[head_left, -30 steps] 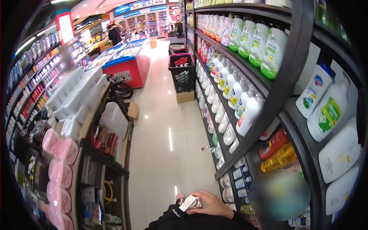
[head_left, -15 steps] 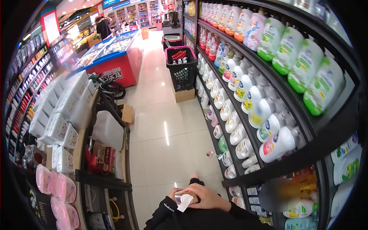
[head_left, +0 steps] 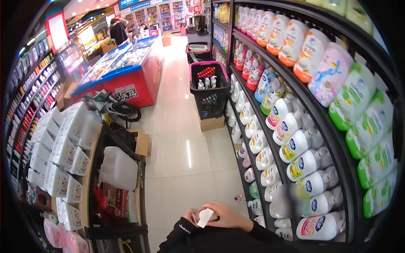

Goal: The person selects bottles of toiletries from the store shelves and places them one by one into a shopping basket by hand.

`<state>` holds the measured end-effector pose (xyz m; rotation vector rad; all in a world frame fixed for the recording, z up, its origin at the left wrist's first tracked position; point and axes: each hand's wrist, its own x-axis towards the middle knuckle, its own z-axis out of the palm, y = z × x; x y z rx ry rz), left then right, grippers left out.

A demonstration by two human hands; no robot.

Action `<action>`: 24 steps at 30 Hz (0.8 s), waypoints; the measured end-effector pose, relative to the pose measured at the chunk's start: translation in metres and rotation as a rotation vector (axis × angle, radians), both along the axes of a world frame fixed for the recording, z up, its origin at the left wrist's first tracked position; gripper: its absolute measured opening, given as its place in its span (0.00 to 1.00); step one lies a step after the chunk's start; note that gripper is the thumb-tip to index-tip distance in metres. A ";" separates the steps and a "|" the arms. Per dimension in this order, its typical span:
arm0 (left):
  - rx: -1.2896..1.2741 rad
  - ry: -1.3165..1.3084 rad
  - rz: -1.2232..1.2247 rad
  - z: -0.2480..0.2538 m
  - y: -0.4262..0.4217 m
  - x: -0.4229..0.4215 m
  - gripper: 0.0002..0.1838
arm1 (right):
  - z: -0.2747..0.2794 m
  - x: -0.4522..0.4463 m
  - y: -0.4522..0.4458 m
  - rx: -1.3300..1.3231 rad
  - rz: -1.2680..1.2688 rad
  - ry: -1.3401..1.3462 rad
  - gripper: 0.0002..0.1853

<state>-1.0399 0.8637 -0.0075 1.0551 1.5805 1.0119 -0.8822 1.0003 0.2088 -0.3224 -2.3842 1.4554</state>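
Observation:
Close to my body, low in the view, I hold a small pinkish, bottle-like container (head_left: 195, 216) with a flat white piece (head_left: 205, 217) on its top. My right hand (head_left: 230, 217) is closed around its right and far side. On the other side, my left hand (head_left: 188, 214) shows only in part at the end of a black sleeve and grips the left edge. The container's lower part is hidden from above, and I cannot make out its exact kind.
Shelves of white detergent bottles (head_left: 310, 227) and green-bottomed refill packs (head_left: 356, 97) line the right side. A black shopping basket (head_left: 207, 95) stands on a cardboard box in the aisle. At left are stacked white packs (head_left: 63, 152), a small bike (head_left: 122, 111) and a red freezer (head_left: 145, 84). A person (head_left: 119, 31) stands far off.
The view has shifted forward along the aisle, so the basket and freezer look nearer and the shelves have slid past. Both hands keep hold of the container, turned slightly.

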 end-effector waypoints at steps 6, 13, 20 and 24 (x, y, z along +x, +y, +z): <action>0.171 -0.104 0.084 0.087 0.070 -0.046 0.35 | -0.001 -0.051 0.061 0.063 0.037 -0.032 0.26; 0.277 -0.008 0.018 0.042 0.162 -0.136 0.48 | -0.001 -0.122 0.138 0.119 -0.041 0.002 0.27; 0.130 0.034 -0.263 0.040 0.267 -0.252 0.37 | 0.005 -0.214 0.220 -0.027 -0.302 -0.076 0.33; 0.080 0.084 -0.192 0.057 0.305 -0.301 0.31 | 0.004 -0.258 0.252 -0.075 -0.344 -0.124 0.33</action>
